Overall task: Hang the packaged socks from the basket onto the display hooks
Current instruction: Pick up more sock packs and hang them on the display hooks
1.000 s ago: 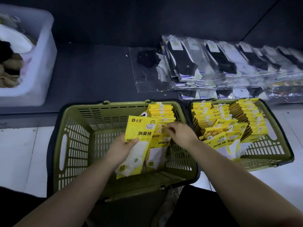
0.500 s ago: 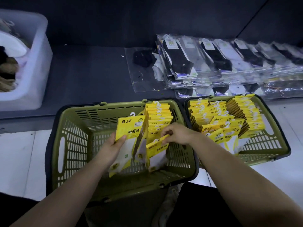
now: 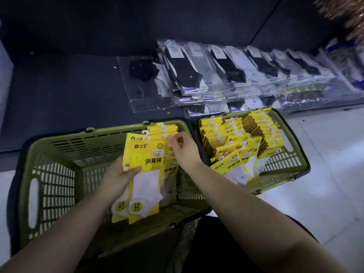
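Two olive-green baskets stand on the floor. Over the left basket [image 3: 59,154] my left hand [image 3: 118,178] grips a small stack of yellow sock packs [image 3: 144,166] with white socks and white hooks, thumb across the front. My right hand [image 3: 184,148] reaches into the row of yellow packs [image 3: 163,131] standing at that basket's back right, its fingertips pinching at their top edges. The right basket [image 3: 291,160] is packed with several more yellow sock packs [image 3: 242,146]. No display hooks are in view.
A dark low shelf [image 3: 69,91] runs behind the baskets. On it lie overlapping clear bags of black and white socks [image 3: 226,75] and one flat bag with a dark item [image 3: 141,75]. White floor tiles [image 3: 325,194] lie to the right.
My left hand's stack has grown by one pack and risen. My right hand has let go of the pack it carried over and gone back to the standing row. The view shifted right.
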### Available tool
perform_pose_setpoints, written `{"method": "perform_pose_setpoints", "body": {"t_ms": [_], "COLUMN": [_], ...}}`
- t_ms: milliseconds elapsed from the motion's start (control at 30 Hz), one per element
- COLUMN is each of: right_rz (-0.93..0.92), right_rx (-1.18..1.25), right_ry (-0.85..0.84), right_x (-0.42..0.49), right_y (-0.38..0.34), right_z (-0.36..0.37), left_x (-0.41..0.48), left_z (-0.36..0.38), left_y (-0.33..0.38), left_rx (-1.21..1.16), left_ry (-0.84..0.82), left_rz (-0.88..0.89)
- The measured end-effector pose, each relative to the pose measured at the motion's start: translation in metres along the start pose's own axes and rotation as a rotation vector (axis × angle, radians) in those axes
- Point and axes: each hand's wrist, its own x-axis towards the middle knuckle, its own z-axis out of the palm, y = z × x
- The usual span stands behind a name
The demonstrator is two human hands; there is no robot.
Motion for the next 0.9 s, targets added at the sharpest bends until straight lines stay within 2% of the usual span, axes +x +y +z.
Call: {"method": "perform_pose_setpoints", "body": {"t_ms": [67,133,200,333,400,533,633,800,900], "right_rz": [-0.097,-0.156,-0.175,-0.274,-0.239,0.04,0.017,-0.047,-0.048], "right_rx": [-0.458,-0.828,-0.954,-1.028,-0.967,-0.487,-0.295,0.091,0.242], "right_ry": [-0.099,-0.319,-0.361,-0.24,-0.275,-0.538,-0.649,-0.643,-0.483], "right_x": [0.001,0.0,-0.003,0.002,0.007,0.017,0.02,0.008,0.0], "right_y": [0.021,0.044,0.057,0.059,0.057,0.027,-0.012,-0.044,-0.046], "right_z": [0.004,0.012,0.023,0.026,0.019,-0.017,-0.053,-0.056,-0.027], "left_x": [-0.001,-0.003,-0.006,-0.009,-0.01,-0.007,-0.002,0.0,-0.002], "left_z": [-0.004,-0.009,-0.012,-0.015,-0.015,-0.017,-0.021,-0.021,-0.013], "left_y": [-0.01,-0.019,-0.026,-0.033,-0.035,-0.035,-0.035,-0.021,-0.006], "left_rx": [-0.003,-0.004,-0.003,0.019,0.012,-0.032,-0.08,-0.131,-0.245], "left_ry": [0.054,0.098,0.109,0.105,0.106,0.161,0.195,0.113,0.064], "left_rz": [-0.025,-0.043,-0.057,-0.049,-0.036,-0.013,-0.023,0.037,0.094]}}
